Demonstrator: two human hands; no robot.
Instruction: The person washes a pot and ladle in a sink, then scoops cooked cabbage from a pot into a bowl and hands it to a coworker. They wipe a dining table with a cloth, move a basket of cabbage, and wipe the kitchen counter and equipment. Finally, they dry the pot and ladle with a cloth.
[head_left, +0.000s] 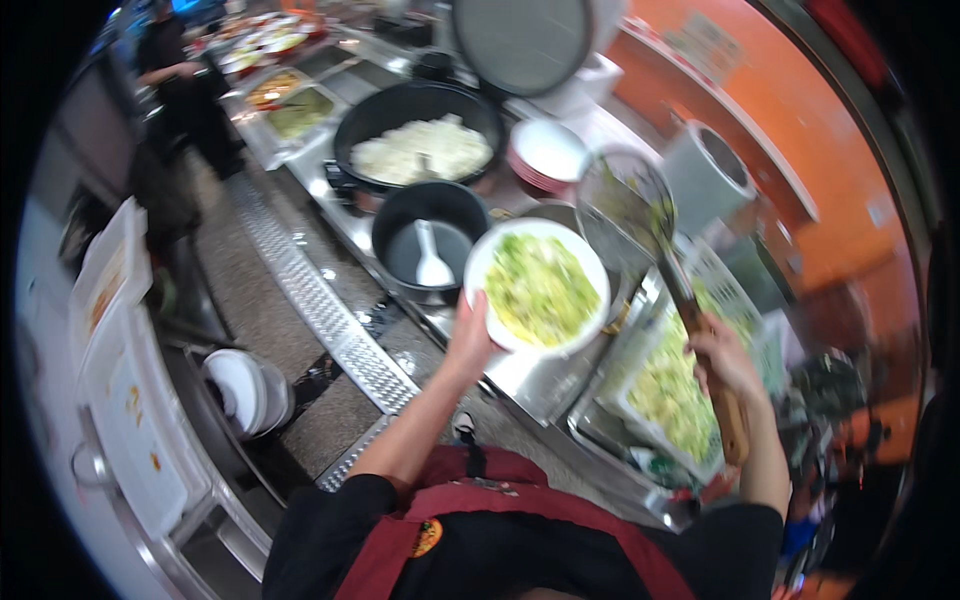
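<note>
My left hand (471, 337) grips the rim of a white bowl (478, 259) filled with chopped green cabbage or lettuce (541, 289). The wooden handle (726, 412) of a wire-mesh skimmer (626, 210) is in my right hand (724, 352); a few green scraps cling to its mesh. The skimmer's basket is just right of the bowl, over a metal pot that is mostly hidden. Under my right hand a white basket (630, 409) of shredded greens (675, 390) sits in a metal tray. Left of the bowl, a dark pot (390, 244) holds a white rice paddle (431, 255).
A large cooker (345, 127) of white rice (420, 150) stands behind the dark pot, beside stacked bowls (547, 154). Food containers (300, 112) and several filled dishes line the far counter. A person in dark clothes (184, 90) stands at far left. White trays (135, 420) are at left.
</note>
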